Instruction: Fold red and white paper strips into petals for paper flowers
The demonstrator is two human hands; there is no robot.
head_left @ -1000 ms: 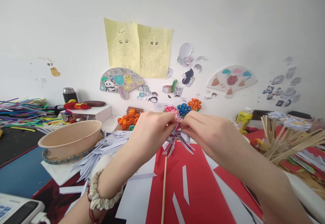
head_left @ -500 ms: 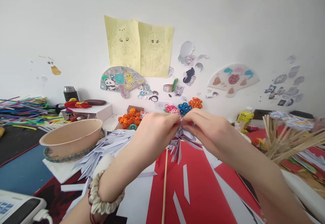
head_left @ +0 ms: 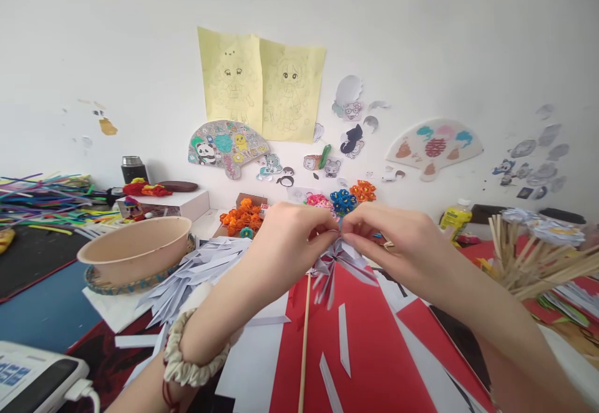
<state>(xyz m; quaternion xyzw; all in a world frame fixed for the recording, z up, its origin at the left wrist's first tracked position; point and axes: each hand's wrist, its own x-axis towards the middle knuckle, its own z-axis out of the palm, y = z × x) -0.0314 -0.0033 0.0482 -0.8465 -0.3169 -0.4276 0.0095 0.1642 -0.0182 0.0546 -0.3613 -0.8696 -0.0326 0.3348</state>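
Note:
My left hand and my right hand meet above the middle of the table, thumbs and forefingers pinched together almost tip to tip. Between and below them hangs a bundle of folded white paper strips, fanned out like a flower. Both hands seem closed on its upper part; my fingers hide the exact spot they grip. Underneath lies a sheet of red paper. A thin wooden stick rests lengthwise on it, beside two loose white paper strips.
Left of my hands are a heap of white strips, a beige basin and a white device with a cable. Orange beaded flowers stand at the back. To the right are wooden sticks and a yellow bottle.
My fingertips have shifted slightly, and the left thumb and forefinger now show a gap behind the pinch. The paper bundle has turned and hangs a little lower. The view has moved slightly.

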